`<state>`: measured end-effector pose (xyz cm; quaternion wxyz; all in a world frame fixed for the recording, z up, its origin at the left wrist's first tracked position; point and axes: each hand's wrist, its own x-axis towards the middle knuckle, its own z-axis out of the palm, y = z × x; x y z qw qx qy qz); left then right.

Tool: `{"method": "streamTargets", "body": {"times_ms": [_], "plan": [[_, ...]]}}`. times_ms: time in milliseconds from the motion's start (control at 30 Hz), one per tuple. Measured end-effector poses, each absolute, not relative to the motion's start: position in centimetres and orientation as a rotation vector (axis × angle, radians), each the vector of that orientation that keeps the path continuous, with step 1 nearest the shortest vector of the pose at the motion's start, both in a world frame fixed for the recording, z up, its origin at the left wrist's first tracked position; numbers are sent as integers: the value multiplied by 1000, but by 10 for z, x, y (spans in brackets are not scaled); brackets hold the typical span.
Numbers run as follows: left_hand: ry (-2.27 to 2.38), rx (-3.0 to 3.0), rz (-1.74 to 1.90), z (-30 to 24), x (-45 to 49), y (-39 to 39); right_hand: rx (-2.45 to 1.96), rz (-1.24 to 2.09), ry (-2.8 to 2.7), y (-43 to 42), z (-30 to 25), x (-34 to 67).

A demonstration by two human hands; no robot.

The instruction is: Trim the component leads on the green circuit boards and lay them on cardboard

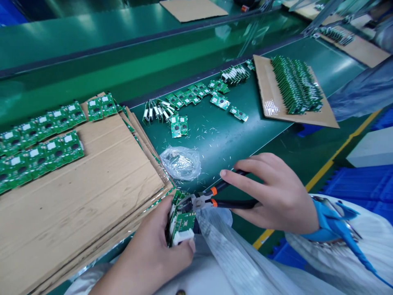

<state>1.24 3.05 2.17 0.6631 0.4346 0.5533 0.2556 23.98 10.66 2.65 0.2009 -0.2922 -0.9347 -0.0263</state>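
My left hand (153, 250) grips a small stack of green circuit boards (181, 219) with white connectors, held on edge at the near edge of the bench. My right hand (273, 194) is closed round the black handles of side cutters (211, 200) with orange collars. The cutter's jaws touch the top of the held boards. A clear plastic bag (233, 254) lies under both hands over my lap.
Rows of green boards (39, 143) lie on cardboard sheets (76, 196) at left. More boards (196, 98) are scattered on the green bench, and a dense stack (294, 84) sits on cardboard at right. A crumpled clear bag (181, 162) and snipped wire bits lie mid-bench. Blue crates (362, 188) stand at right.
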Motion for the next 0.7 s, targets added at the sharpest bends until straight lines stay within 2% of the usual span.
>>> {"method": "streamTargets", "body": {"times_ms": [400, 700], "plan": [[1312, 985, 663, 17, 23, 30, -907, 78, -2562, 94, 7, 243], [1146, 750, 627, 10, 21, 31, -1020, 274, -2628, 90, 11, 247]]}}
